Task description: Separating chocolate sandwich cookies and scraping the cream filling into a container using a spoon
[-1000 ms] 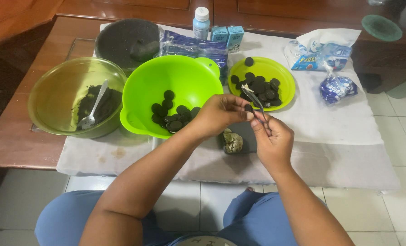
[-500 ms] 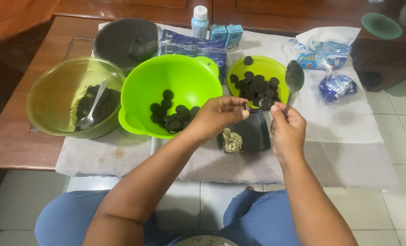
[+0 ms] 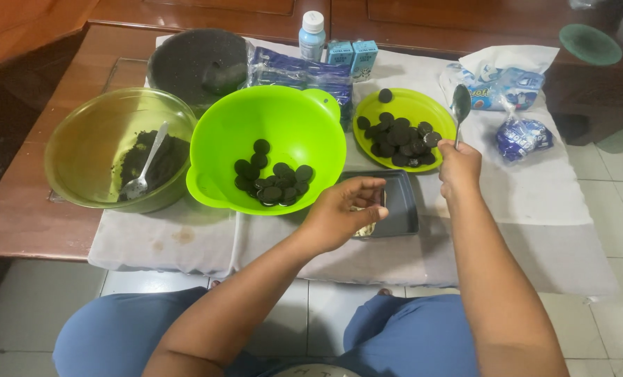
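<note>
Head view: the right hand (image 3: pixel 458 167) grips a metal spoon (image 3: pixel 460 106) upright beside the flat lime-green plastic plate (image 3: pixel 404 103) of dark round biscuits. The left hand (image 3: pixel 343 213), fingers loosely curled and empty, hovers over the small dark rectangular tray (image 3: pixel 400 207). Swinging the spoon could knock biscuits off the plate.

A single camera sits on the person's head and looks steeply down and forward over the low table (image 3: pixel 39 230). It is close: both forearms fill the lower half, and the knees show under the table's near edge. The cloth (image 3: pixel 535 209) covering the table runs from the near edge to the far edge, where a wooden cabinet begins. The table's left edge is in view; its right side gives way to floor tiles.
</note>
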